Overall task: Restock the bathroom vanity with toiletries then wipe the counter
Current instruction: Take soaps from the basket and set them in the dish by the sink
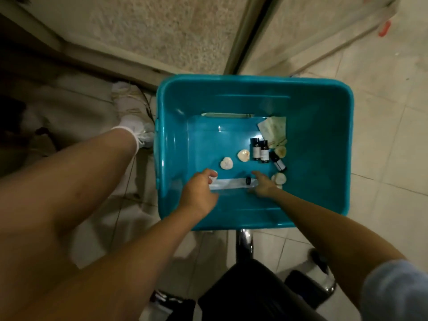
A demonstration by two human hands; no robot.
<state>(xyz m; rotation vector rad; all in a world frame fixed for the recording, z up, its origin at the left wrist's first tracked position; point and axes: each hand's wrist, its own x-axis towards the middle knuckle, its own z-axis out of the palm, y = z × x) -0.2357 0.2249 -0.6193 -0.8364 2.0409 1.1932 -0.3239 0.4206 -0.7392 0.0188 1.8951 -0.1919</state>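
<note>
Tiled floor; teal tub holds small bottles, round soaps, clear packet; left hand fingers curled at packet's left end, grip unclear; right hand fingers straight, touching its right end.

Nothing here is legible from where I stand. The small dark bottles in the tub carry pale labels, but the print is too small and blurred to read. The packets at the back show no readable wording either.
</note>
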